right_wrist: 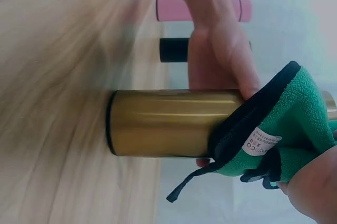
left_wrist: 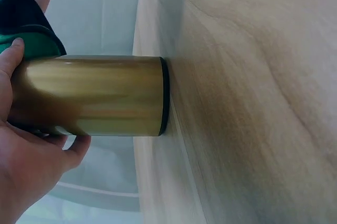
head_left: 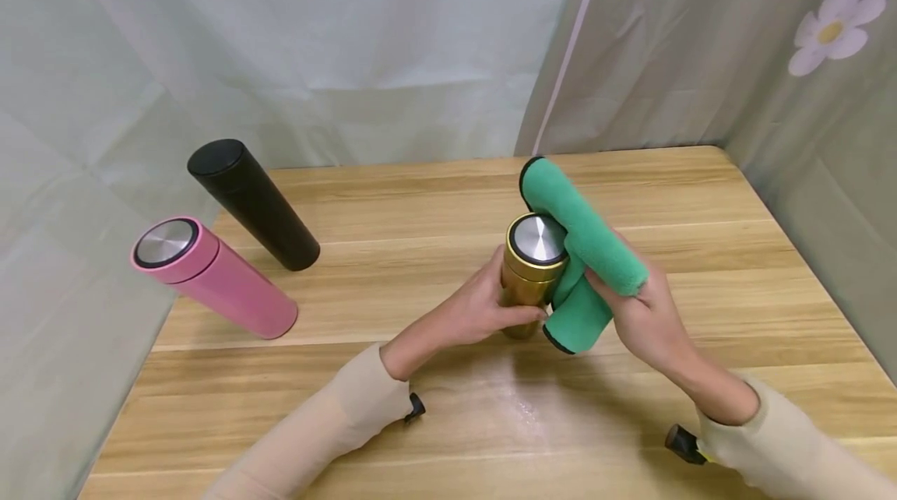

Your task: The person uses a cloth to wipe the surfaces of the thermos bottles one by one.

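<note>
A gold thermos bottle (head_left: 529, 282) with a silver lid (head_left: 539, 239) stands upright, its dark base close over the wooden table. My left hand (head_left: 483, 301) grips it from the left, thumb across the front and fingers behind. In my right hand (head_left: 648, 321) is a folded green cloth (head_left: 589, 227) with dark edging, pressed against the bottle's right side. The right wrist view shows a white label (right_wrist: 260, 142) on the cloth and a dark loop hanging from it. Part of the gold body (left_wrist: 100, 97) is hidden by cloth and fingers.
To the left on the table (head_left: 392, 212), a pink thermos bottle (head_left: 224, 282) with a silver lid stands in front of a black bottle (head_left: 259, 208). A pale curtain (head_left: 364, 40) hangs behind the table's far edge and down both sides. Small wet-looking marks show near the front.
</note>
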`<state>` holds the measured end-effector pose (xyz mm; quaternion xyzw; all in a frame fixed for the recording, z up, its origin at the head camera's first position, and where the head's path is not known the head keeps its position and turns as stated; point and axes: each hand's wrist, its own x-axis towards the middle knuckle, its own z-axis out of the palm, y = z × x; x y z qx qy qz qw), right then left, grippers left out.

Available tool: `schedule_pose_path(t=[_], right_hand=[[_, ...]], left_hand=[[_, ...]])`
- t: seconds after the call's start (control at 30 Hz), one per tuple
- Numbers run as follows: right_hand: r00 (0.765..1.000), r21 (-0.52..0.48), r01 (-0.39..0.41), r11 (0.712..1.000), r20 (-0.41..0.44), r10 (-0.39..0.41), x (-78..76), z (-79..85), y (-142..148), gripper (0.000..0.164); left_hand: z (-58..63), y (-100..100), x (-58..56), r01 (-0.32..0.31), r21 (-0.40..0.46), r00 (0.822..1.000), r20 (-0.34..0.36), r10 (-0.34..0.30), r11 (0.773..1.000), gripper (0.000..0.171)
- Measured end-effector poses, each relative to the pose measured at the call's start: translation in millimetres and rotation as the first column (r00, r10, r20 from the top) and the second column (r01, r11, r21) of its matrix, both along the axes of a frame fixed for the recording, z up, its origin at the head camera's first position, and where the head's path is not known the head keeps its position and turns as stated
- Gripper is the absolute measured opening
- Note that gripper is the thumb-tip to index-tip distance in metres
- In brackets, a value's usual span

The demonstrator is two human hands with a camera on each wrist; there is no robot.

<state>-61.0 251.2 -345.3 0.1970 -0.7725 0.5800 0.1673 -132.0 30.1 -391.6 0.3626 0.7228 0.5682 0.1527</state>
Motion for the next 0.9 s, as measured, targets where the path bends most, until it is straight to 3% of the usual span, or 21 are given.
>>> schedule_pose_path(t=[0.2, 0.43, 0.73, 0.9], right_hand=[[0.997, 0.048, -0.011, 0.999, -0.076, 0.015, -4.2, -14.8, -4.9, 0.060], [0.990, 0.051, -0.055, 0.997, -0.127, 0.061, -6.0, -34.0, -11.8, 0.066], [0.996, 0.095, -0.083, 0.992, 0.034, 0.081, -7.0, -63.3, -11.5, 0.060], [0.994, 0.154, -0.061, 0.986, 0.098, 0.046, -6.4, -80.6, -11.8, 0.041]], left_hand=[[-1.5, -0.5, -0.1, -0.008, -0.004, 1.000, -0.002, 0.008, 1.000, 0.086], [-0.2, -2.5, 3.7, -0.106, -0.084, 0.992, -0.071, 0.100, 0.991, 0.088], [-0.5, -1.7, 7.4, -0.146, -0.103, 0.980, -0.151, 0.130, 0.984, 0.090], [-1.5, -1.0, 8.9, -0.146, -0.090, 0.980, -0.148, 0.132, 0.985, 0.088]])
